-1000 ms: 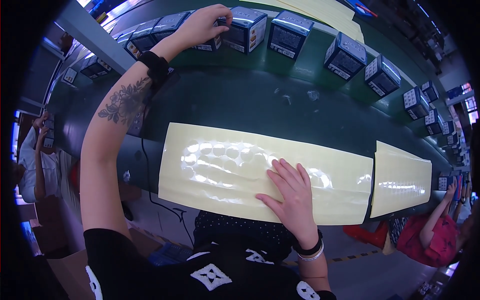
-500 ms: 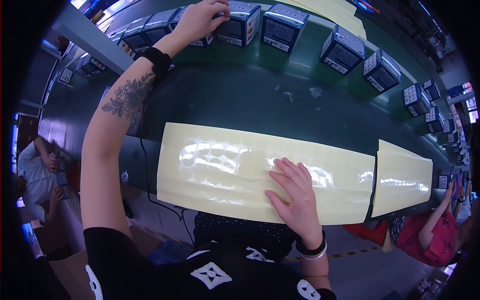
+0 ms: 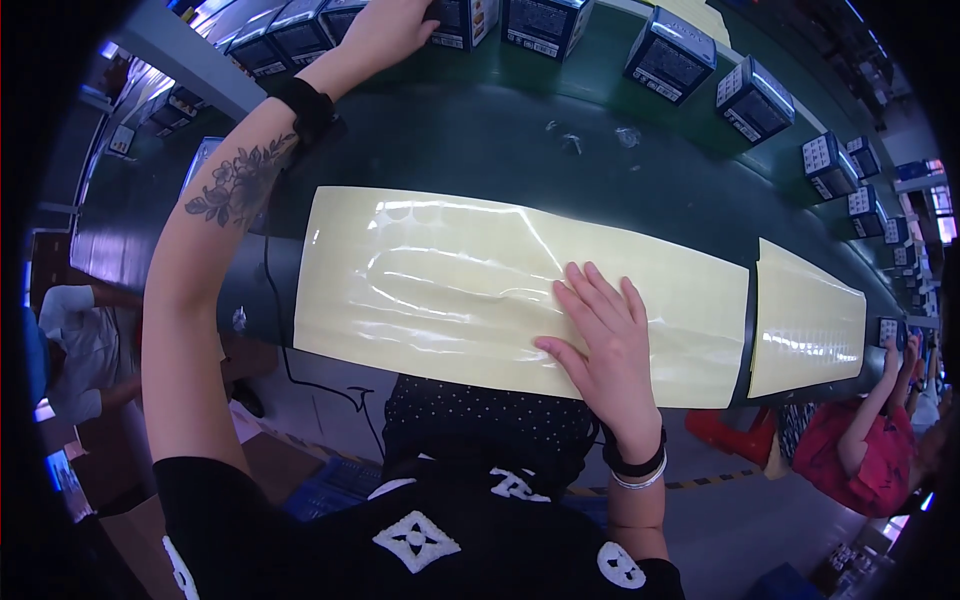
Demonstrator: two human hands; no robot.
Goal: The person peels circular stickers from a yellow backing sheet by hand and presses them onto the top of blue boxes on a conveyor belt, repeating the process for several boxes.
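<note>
My right hand lies flat with spread fingers on a long, glossy, pale yellow sheet. The sheet rests on the dark green table along its near edge, with wavy glare across its surface. At the upper left my left hand reaches to the row of boxes, its thumb beside a dark blue carton. The top edge of the picture cuts off most of its fingers, so what they hold, if anything, is hidden.
More blue cartons line the far side of the table and curve away right. Another yellow sheet lies right of mine. A grey post stands at upper left. People sit at both sides, one in a red top.
The whole scene has shifted upward in the picture, taking the left fingers out of sight. Glare on the sheet differs, and its round outlines no longer show. My right hand still lies on it.
</note>
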